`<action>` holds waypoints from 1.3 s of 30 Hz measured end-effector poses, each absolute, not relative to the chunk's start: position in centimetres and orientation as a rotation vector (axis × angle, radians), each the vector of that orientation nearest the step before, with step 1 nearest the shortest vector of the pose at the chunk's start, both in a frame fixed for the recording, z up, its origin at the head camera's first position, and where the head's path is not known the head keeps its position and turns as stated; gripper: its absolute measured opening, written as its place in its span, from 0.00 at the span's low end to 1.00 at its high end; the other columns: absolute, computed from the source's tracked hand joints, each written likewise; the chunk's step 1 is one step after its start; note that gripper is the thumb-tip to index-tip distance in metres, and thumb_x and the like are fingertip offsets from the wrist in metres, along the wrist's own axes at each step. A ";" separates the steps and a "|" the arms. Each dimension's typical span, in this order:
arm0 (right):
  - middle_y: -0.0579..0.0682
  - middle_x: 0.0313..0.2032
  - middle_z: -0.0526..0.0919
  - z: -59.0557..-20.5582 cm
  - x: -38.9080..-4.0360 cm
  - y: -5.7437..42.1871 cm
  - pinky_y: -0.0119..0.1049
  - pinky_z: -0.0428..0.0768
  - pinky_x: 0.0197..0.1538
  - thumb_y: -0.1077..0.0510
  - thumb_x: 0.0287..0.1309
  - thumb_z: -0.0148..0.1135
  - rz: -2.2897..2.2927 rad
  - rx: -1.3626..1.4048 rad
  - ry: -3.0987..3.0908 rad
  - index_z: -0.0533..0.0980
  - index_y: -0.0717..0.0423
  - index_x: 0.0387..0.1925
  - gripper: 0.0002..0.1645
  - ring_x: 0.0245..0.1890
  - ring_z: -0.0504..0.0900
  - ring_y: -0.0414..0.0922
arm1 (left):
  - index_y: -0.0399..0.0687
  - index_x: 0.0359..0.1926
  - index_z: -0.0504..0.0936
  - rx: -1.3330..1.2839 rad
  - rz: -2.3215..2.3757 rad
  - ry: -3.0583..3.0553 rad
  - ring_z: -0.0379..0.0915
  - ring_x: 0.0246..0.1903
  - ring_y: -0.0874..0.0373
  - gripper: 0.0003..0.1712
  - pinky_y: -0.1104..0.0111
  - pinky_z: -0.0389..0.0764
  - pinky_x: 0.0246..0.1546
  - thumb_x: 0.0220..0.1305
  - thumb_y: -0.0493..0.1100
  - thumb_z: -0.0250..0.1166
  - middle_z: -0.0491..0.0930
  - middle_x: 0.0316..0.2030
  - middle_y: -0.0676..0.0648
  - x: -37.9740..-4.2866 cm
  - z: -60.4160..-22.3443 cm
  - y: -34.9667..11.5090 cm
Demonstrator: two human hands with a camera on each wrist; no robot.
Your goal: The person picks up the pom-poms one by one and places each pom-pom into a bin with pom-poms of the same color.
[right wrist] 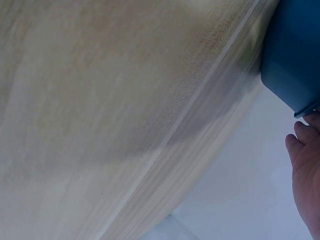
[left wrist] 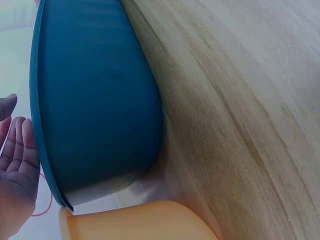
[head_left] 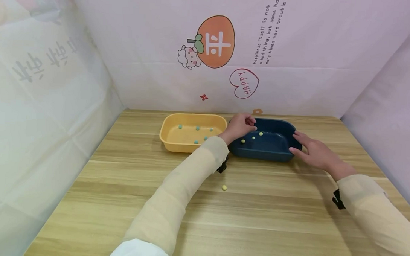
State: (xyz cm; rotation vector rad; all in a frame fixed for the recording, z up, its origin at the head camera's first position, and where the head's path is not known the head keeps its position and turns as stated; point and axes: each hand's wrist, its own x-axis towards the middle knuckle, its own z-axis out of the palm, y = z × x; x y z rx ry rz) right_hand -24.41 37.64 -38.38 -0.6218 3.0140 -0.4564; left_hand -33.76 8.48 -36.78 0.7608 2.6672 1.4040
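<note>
Over the left part of a dark blue bin (head_left: 275,156) is my left hand (head_left: 239,126), its fingers slightly bent. Between its thumb and fingers nothing shows; the left wrist view has this hand (left wrist: 20,165) just past the bin's rim (left wrist: 36,90), thumb apart from the fingers. My right hand (head_left: 317,152) touches the bin's right end with spread fingers. From the right wrist view, its fingertips (right wrist: 300,131) meet the bin (right wrist: 295,60) by the rim. Inside lie small yellow balls, one (head_left: 261,133) beside the left fingertips and another (head_left: 243,141) close to the front wall.
Left of the blue bin stands a yellow bin (head_left: 177,147) with several small blue-green balls, one (head_left: 180,126) near its back left. A single yellow ball (head_left: 224,188) lies on the wooden table (head_left: 256,220). Printed cloth (head_left: 152,77) hangs behind and along both sides.
</note>
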 end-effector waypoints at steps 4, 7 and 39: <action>0.70 0.72 0.49 -38.3 -24.2 37.6 0.67 0.58 0.62 0.41 0.70 0.51 -0.472 -0.624 3.008 0.53 0.70 0.72 0.45 0.63 0.61 0.71 | 0.38 0.45 0.81 0.770 1.397 2.659 0.73 0.35 0.60 0.12 0.76 0.76 0.36 0.63 0.39 0.68 0.79 0.35 0.51 -33.9 -36.8 8.3; 0.70 0.71 0.49 -38.2 -24.2 37.5 0.67 0.58 0.62 0.42 0.70 0.51 -0.477 -0.626 3.010 0.53 0.70 0.72 0.45 0.63 0.62 0.71 | 0.38 0.45 0.81 0.778 1.401 2.648 0.73 0.36 0.59 0.12 0.76 0.76 0.37 0.63 0.39 0.68 0.79 0.35 0.51 -33.9 -36.8 8.2; 0.70 0.71 0.50 -38.4 -24.5 37.6 0.67 0.56 0.63 0.41 0.70 0.52 -0.463 -0.619 3.014 0.53 0.70 0.72 0.45 0.65 0.57 0.71 | 0.44 0.38 0.81 1.022 1.430 2.495 0.74 0.32 0.59 0.07 0.75 0.79 0.34 0.60 0.38 0.70 0.79 0.33 0.51 -30.0 -34.8 4.4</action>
